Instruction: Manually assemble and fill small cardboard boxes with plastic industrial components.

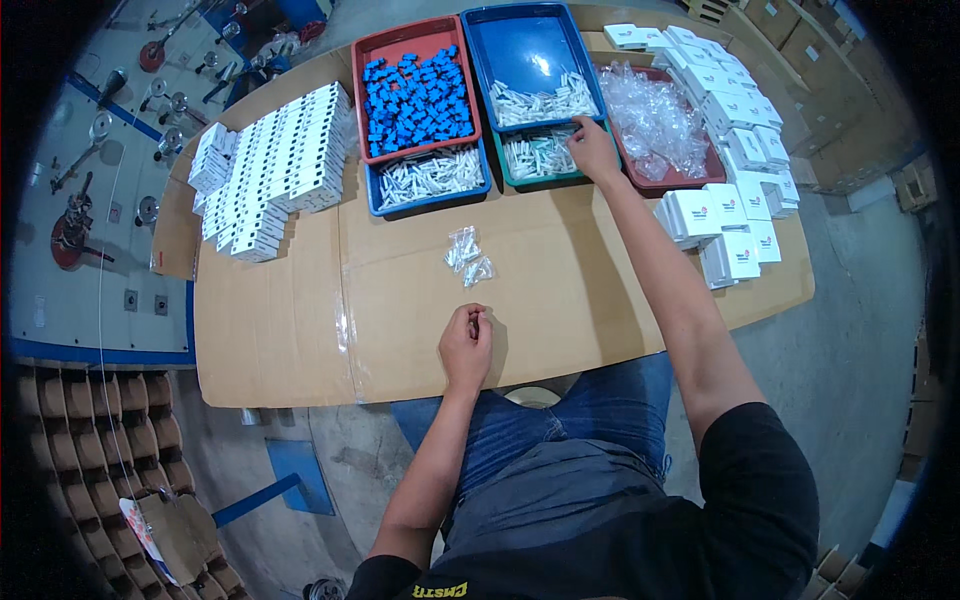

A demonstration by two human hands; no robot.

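My left hand (467,348) rests over the cardboard near the table's front edge, its fingers curled together; whatever may be inside them is hidden. Just beyond it lie small clear plastic bags (463,248) with slim white pieces in them. My right arm is stretched far forward. At its end, my right hand (594,150) is over the right part of the green tray (545,182), its fingertips drawn together by the near rim of the upper blue tray (530,40). What those fingers hold, if anything, is too small to make out. Both trays contain slim white pieces.
A red tray (410,38) of blue parts overlaps a blue tray (400,208) of white pieces. Rightward sits a dark red tray (680,183) of clear plastic bags. White boxes (290,150) are stacked at left, more white boxes (728,205) at right. Cardboard (270,340) covers the table.
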